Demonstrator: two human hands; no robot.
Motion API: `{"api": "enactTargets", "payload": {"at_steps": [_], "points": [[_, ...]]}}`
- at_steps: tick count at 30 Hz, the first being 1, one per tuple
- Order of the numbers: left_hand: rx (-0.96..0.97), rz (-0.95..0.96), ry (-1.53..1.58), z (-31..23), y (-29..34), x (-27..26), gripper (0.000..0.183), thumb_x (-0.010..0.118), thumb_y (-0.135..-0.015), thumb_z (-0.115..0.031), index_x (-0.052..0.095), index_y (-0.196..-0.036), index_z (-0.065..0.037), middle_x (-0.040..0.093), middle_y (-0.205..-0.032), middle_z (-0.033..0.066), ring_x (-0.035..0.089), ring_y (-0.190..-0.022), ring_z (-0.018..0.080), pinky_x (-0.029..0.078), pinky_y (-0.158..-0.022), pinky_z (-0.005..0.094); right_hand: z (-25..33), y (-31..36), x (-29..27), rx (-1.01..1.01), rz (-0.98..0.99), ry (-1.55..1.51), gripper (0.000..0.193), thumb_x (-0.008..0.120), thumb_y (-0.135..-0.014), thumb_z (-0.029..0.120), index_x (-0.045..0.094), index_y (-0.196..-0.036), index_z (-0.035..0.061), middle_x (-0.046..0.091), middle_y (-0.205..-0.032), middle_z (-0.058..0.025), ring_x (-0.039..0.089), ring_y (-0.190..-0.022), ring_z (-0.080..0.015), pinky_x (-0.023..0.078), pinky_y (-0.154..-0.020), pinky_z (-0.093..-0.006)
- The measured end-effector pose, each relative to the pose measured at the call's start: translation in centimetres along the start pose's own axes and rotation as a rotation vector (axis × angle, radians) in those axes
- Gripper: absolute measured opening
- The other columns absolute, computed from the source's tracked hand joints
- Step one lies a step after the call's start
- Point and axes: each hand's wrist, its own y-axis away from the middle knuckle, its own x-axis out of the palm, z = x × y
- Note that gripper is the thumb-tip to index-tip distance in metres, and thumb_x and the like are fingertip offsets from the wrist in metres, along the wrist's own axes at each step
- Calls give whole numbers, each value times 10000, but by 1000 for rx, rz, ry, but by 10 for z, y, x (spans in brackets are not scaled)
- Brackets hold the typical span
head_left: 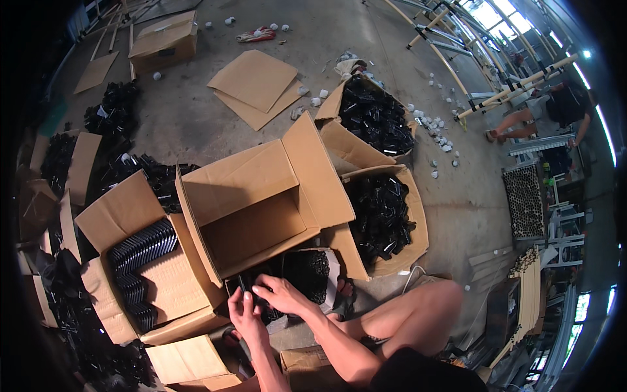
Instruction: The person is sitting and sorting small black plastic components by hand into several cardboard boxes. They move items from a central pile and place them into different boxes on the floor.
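Note:
My left hand (245,315) pinches a small glossy black piece (242,283), tube-like in shape, held upright at its fingertips. Close beside it, my right hand (279,294) is bent over the same spot, its fingertips curled by the black piece; whether they grip it is hard to see. Just past my hands lies a box of black tubular parts (313,271), their round ends facing me. An open cardboard box (255,232) with raised flaps stands beyond it, bare inside. On the left, another carton (186,261) holds black pieces (140,255) stacked in neat zigzag rows.
Two cartons heaped with loose black parts (375,117) (382,215) stand to the right. Flat cardboard sheets (255,88), white caps (441,134) and a glove (256,34) lie on the concrete floor. Far right, a person (562,108) is near metal-and-tube frames (516,85).

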Motion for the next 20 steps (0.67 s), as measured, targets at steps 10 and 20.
{"api": "enactTargets", "payload": {"at_steps": [10,20], "points": [[-364,174,-229,-41,106,44,238,581,-988,-98,584,-1215,-26,644,-1089,72,602,-1010,147,497,-914,301,74,120,-67,543,50,-222,458,712,-893,355,580,-1209,52,658,-760,-60,591,-514,-93,480,-439,-226],[-519,488,-937,-249,194,168,424,595,-990,-264,559,-1329,-12,658,-1173,105,599,-1083,162,454,-947,282,170,247,-243,592,-374,-367,391,735,-868,196,609,-1215,68,678,-799,-21,510,-494,-57,422,-458,-212]]}}
